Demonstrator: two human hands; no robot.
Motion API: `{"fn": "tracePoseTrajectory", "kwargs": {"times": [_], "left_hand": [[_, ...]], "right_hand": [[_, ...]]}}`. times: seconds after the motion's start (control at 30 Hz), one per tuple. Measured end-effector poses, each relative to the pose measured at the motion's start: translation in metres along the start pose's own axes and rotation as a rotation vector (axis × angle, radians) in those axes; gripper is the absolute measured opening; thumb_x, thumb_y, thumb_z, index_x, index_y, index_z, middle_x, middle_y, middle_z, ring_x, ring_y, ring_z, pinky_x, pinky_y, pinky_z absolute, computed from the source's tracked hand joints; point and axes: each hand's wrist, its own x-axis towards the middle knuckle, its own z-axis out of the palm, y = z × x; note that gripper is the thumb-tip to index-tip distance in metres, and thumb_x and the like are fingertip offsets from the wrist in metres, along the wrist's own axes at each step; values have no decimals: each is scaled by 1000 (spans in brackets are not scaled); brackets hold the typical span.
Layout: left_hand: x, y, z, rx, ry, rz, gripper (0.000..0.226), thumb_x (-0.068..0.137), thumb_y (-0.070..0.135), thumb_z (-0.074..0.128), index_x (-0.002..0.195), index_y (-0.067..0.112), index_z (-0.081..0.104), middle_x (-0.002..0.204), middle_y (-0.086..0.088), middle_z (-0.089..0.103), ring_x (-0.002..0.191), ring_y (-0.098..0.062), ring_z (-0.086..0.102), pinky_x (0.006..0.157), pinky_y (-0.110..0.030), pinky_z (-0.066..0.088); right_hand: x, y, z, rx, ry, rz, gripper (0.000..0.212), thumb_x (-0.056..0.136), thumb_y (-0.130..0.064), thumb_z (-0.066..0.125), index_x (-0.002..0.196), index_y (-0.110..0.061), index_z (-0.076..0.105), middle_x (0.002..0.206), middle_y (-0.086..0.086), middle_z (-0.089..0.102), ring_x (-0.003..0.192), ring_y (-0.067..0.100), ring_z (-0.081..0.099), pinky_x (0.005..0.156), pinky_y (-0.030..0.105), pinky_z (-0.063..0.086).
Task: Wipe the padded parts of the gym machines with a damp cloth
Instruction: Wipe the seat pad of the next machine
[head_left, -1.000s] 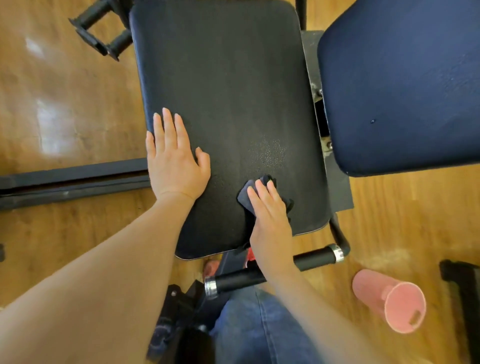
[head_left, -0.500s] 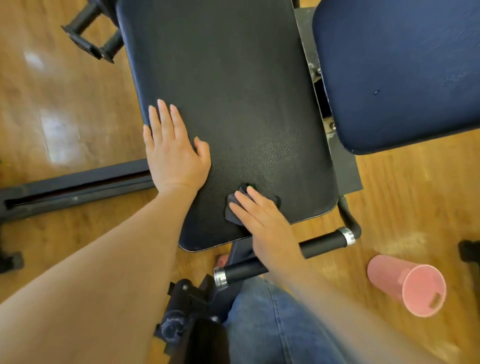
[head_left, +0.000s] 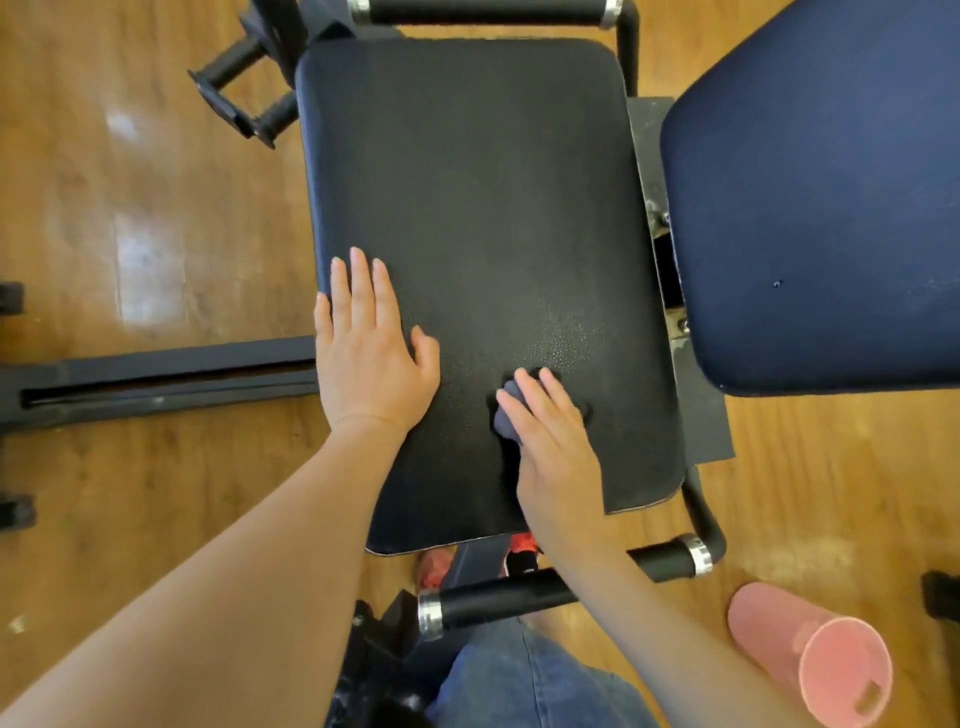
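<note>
A black padded seat (head_left: 478, 208) fills the middle of the head view. My left hand (head_left: 371, 345) lies flat on its near left part, fingers straight. My right hand (head_left: 553, 441) presses a small dark grey cloth (head_left: 505, 413) onto the near middle of the pad, fingers extended over it; most of the cloth is hidden under the hand. A navy padded backrest (head_left: 831, 197) stands to the right of the seat.
A black handle bar with chrome collars (head_left: 519, 592) runs under the seat's near edge. A pink cup (head_left: 800, 654) lies on the wooden floor at the lower right. A black frame rail (head_left: 156, 379) crosses the floor at left. My jeans-clad knee (head_left: 530, 686) is below.
My right hand has slid the cloth back to the right and a little farther up the pad. The left hand stays flat in place. The view has shifted, showing more of the seat's far end.
</note>
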Motion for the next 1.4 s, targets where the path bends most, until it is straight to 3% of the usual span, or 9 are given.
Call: {"fn": "tracePoseTrajectory", "kwargs": {"times": [0.1,0.33,0.47,0.57,0.77,0.93,1.1,1.33,1.4], "left_hand": [[0,0,0,4,-3,-6,68,98,32,38,155,6,10,163,-12,1,150,-27,-4,119,-38,-4],[3,-1,0,0,-35,-5,68,97,35,36,155,8,11,163,-12,3,146,-22,-12,116,-37,-8],[4,-3,0,42,-19,-18,68,87,37,31,145,1,40,153,-18,34,144,-31,26,114,-48,16],[6,-3,-1,54,-11,-6,68,84,38,33,140,1,47,148,-18,42,139,-33,36,109,-52,23],[7,-5,2,58,-26,-7,68,84,39,33,140,3,48,148,-17,42,141,-30,30,115,-48,22],[7,-5,5,41,-34,-6,68,84,39,34,142,4,45,150,-17,40,141,-29,22,119,-43,15],[7,-7,7,31,13,5,67,84,38,37,141,3,43,149,-18,41,140,-30,24,118,-45,18],[7,-8,11,59,34,5,67,84,39,37,141,4,42,148,-17,43,139,-30,26,109,-56,23],[6,-8,12,57,37,13,67,84,39,37,142,6,37,148,-17,42,140,-30,25,116,-48,22]], "right_hand": [[43,-16,16,24,14,-82,39,90,-5,36,119,-6,62,130,9,56,130,23,38,103,29,32],[159,-19,35,68,78,-107,41,81,13,48,116,-3,63,130,13,56,128,34,44,96,34,39],[213,-22,35,66,32,-152,44,81,18,49,119,-1,61,133,15,54,131,35,40,98,41,41],[238,-31,32,51,-26,-125,46,85,15,48,126,-3,56,140,12,47,138,30,30,106,40,34],[184,-26,21,-63,-95,-139,47,92,-7,48,138,-2,41,147,14,36,141,31,20,113,39,17],[197,-16,29,-109,-85,-201,47,83,7,60,130,2,51,136,18,49,132,38,37,107,42,25],[249,-18,36,-88,-106,-192,52,83,14,53,132,-2,49,143,14,42,137,35,29,111,46,27],[316,-26,40,-121,-53,-104,48,93,4,45,140,-7,41,149,9,35,142,28,20,114,36,22],[291,-23,36,-92,-46,-108,52,88,10,48,138,-4,42,145,11,40,140,30,25,113,38,23]]}}
